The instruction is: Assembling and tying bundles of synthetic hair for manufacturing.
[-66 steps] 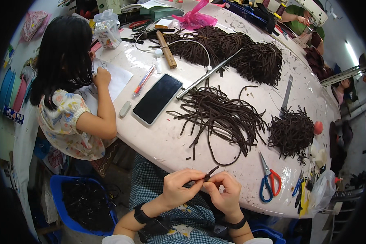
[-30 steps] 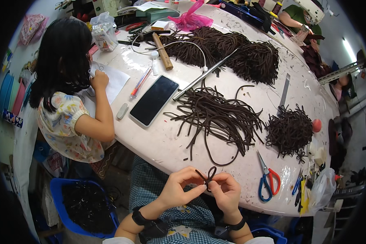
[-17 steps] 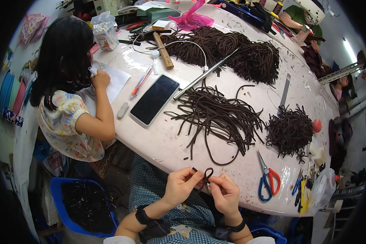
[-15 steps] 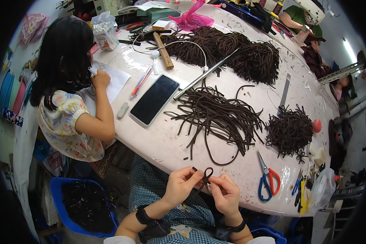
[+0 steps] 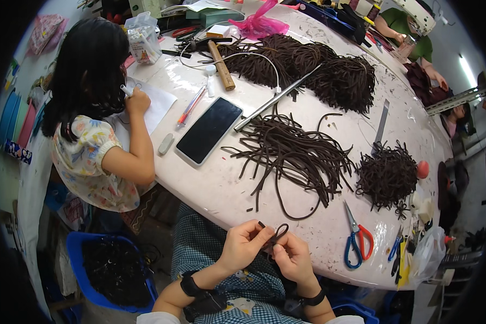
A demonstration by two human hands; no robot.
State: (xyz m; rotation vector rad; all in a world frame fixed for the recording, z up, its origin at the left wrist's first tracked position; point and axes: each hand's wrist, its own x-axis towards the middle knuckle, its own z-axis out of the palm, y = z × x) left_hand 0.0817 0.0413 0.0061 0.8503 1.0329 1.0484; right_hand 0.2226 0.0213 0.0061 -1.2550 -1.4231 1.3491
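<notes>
Between my two hands, just over the table's front edge, is a dark brown cord (image 5: 280, 231) bent into a small loop that sticks up. My left hand (image 5: 243, 245) pinches it between thumb and fingers, with a short cord end poking out above. Close against it, my right hand (image 5: 294, 258) grips the same cord below the loop. The crossing of the strands is partly hidden by my fingers. Beyond my hands lies a loose spread of brown cords (image 5: 291, 156). To its right sits a pile of small looped cord pieces (image 5: 387, 175).
Scissors (image 5: 356, 237) with red and blue handles lie right of my hands. A phone (image 5: 209, 131), a metal rod (image 5: 278, 97), a hammer (image 5: 221, 65) and cord bundles (image 5: 343, 81) lie farther back. A person (image 5: 100, 119) writes at left, above a blue bin (image 5: 75, 270).
My right hand has moved slightly left, closer to my left hand. The cord loop now leans to the right and looks narrower. The whole view has shifted a little.
</notes>
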